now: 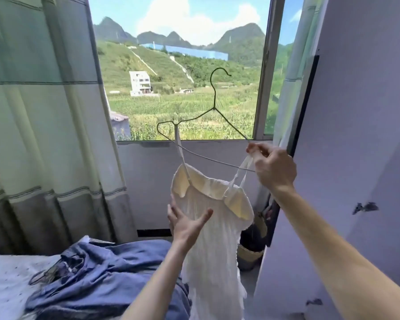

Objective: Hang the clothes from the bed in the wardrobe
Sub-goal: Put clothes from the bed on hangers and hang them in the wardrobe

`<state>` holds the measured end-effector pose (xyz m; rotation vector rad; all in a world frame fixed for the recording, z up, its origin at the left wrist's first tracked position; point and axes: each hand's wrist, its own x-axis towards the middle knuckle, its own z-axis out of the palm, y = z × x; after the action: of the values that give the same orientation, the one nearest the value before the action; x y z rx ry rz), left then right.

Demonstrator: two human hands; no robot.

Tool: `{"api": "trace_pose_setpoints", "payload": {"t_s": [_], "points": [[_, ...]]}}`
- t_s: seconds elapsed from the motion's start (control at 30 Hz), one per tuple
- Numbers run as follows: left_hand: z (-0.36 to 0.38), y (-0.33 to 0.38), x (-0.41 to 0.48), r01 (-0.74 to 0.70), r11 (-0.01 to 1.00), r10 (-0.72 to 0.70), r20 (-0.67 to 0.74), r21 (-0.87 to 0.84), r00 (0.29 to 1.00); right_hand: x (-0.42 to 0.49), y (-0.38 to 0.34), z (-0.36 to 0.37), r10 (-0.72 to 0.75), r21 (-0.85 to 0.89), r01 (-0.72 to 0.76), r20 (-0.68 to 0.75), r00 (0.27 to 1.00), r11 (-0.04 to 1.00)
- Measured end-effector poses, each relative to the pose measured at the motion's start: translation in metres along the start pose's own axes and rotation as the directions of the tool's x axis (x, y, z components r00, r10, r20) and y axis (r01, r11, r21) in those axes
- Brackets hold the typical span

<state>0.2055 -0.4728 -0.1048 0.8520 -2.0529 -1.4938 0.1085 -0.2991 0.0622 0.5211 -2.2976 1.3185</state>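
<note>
A white strappy dress [215,232] hangs in front of the window from a thin green wire hanger [214,107]. Its left strap is looped over the hanger's left shoulder. My right hand [273,167] pinches the dress's right strap together with the hanger's right end. Lower down, my left hand [187,225] is spread open with its fingers touching the front of the dress. A blue garment [106,273] lies crumpled on the bed [7,280] at the lower left. The lilac wardrobe door [360,158] stands at the right.
A pale green curtain [44,123] hangs at the left of the open window [183,77]. A woven basket [249,255] sits on the floor between the bed and the wardrobe. A dark hanger [46,273] lies on the bed beside the blue garment.
</note>
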Motion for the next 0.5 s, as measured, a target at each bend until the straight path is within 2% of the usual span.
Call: {"api": "trace_pose_setpoints", "payload": {"t_s": [0.07,0.17,0.27,0.37,0.43,0.5], "points": [[0.032,-0.035,-0.023,0.027,0.995,-0.035,0.076,0.101,0.997,-0.010,0.008,-0.012,0.091,0.096,-0.091,0.001,0.996,0.991],[0.073,-0.057,-0.044,0.086,0.975,-0.100,0.055,0.203,0.993,-0.024,0.018,-0.031,0.204,0.246,-0.197,-0.002,0.979,0.949],[0.105,-0.062,-0.040,0.177,0.955,-0.196,0.059,0.238,0.979,-0.030,0.023,-0.063,0.221,0.354,-0.197,-0.028,0.975,0.914],[0.131,-0.064,-0.023,0.239,0.933,-0.262,0.053,0.270,0.964,-0.030,0.025,-0.103,0.206,0.419,-0.140,-0.116,0.972,0.897],[0.137,-0.062,-0.009,0.212,0.929,-0.228,0.018,0.303,0.974,-0.028,0.028,-0.127,0.205,0.431,-0.107,-0.189,0.960,0.896],[0.138,-0.062,0.007,0.037,0.922,-0.069,0.069,0.385,0.995,-0.026,0.037,-0.145,0.215,0.404,-0.102,-0.246,0.945,0.909]]}}
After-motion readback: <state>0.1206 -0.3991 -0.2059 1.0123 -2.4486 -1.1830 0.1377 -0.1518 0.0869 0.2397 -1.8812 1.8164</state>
